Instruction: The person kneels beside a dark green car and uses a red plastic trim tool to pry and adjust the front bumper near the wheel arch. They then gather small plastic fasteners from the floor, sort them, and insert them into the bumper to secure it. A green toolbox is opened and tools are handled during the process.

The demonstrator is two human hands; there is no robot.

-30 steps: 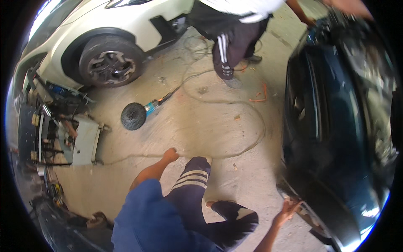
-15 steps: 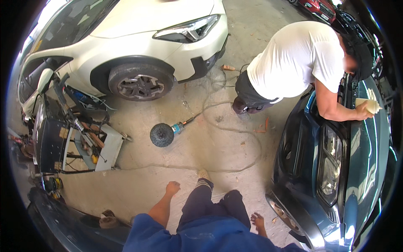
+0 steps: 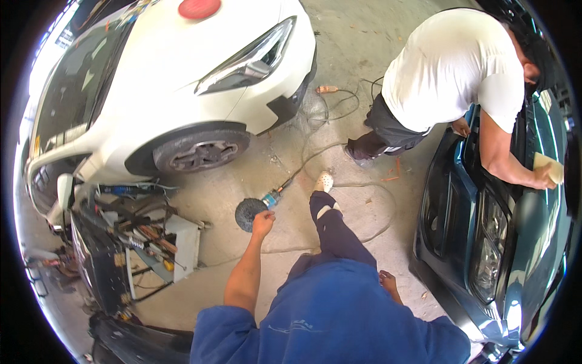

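My left hand (image 3: 263, 223) is held out ahead of me with its fingers curled together, and nothing shows in it. From above it overlaps the edge of a round dark polishing pad (image 3: 247, 215) on a blue-bodied corded polisher (image 3: 270, 198) lying on the floor; I see no grip on the tool. Beside my right thigh hangs my right hand (image 3: 388, 281), its fingers loosely bent and nothing visible in it. One of my feet, in a pale perforated clog (image 3: 324, 181), is stretched forward next to the cord.
A white car (image 3: 163, 79) with a red round pad (image 3: 199, 8) on its hood stands at the left. At the right a co-worker in a white shirt (image 3: 451, 67) bends over a dark car (image 3: 533, 267), holding a pale block (image 3: 548, 168). A tool cart (image 3: 188, 246) and looped cord lie around.
I have stepped forward, and my left hand has come up over the polishing pad's edge. My clog now reaches past the polisher. The co-worker's hand with the pale block has shifted on the dark car.
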